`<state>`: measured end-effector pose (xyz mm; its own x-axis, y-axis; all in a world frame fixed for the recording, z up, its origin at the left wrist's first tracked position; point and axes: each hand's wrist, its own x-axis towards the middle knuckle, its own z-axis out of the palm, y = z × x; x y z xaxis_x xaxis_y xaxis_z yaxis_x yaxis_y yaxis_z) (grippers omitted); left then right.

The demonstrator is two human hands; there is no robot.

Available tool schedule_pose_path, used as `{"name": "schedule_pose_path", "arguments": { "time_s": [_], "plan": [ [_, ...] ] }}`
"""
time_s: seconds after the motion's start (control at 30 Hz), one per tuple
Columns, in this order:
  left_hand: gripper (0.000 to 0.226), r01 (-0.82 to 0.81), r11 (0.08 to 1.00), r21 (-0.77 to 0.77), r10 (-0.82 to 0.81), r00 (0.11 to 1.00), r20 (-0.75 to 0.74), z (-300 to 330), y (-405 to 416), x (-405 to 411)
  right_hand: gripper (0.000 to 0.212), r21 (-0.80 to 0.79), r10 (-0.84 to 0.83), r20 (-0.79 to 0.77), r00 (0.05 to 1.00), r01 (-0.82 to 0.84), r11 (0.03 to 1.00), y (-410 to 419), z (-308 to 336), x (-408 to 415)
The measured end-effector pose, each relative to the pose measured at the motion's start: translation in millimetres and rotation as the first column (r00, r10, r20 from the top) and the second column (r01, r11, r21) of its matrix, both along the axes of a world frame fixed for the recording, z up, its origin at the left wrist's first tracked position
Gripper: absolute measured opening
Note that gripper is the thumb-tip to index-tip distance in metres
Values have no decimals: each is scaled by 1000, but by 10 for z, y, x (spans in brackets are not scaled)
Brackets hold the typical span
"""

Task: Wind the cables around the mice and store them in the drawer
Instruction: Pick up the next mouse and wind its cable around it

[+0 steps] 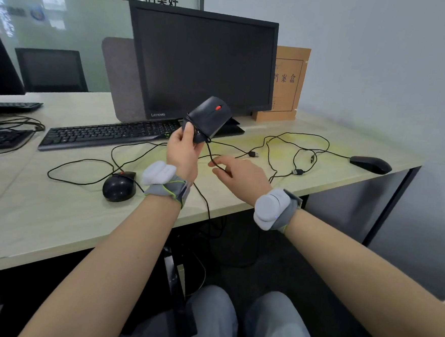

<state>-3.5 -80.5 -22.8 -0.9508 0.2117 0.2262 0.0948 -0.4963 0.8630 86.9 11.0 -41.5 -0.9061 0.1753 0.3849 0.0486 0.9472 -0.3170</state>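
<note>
My left hand (183, 149) holds a black mouse with a red wheel (209, 116) up above the desk, with a few turns of its cable wound around the body. The loose cable (209, 151) drops from the mouse to my right hand (238, 170), whose fingers pinch it just above the desk. A second black mouse with a red wheel (119, 186) lies on the desk at the left, its cable looping around it. At the right edge a third, flat black mouse (371, 164) rests with its cable (296, 147) tangled across the desk. No drawer is in view.
A black monitor (202, 61) and keyboard (108, 134) stand behind the mice. A brown file box (288, 83) leans by the wall. Another keyboard (2, 137) sits far left. USB plugs (254, 154) lie mid-desk. The desk's front edge (213, 215) runs just below my wrists.
</note>
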Motion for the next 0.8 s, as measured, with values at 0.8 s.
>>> {"name": "schedule_pose_path", "arguments": {
  "time_s": [0.8],
  "plan": [
    [31, 671, 713, 203, -683, 730, -17, 4, -100, 198, 24, -469, 88, -144, 986, -147, 871, 329, 507, 102]
  ]
}}
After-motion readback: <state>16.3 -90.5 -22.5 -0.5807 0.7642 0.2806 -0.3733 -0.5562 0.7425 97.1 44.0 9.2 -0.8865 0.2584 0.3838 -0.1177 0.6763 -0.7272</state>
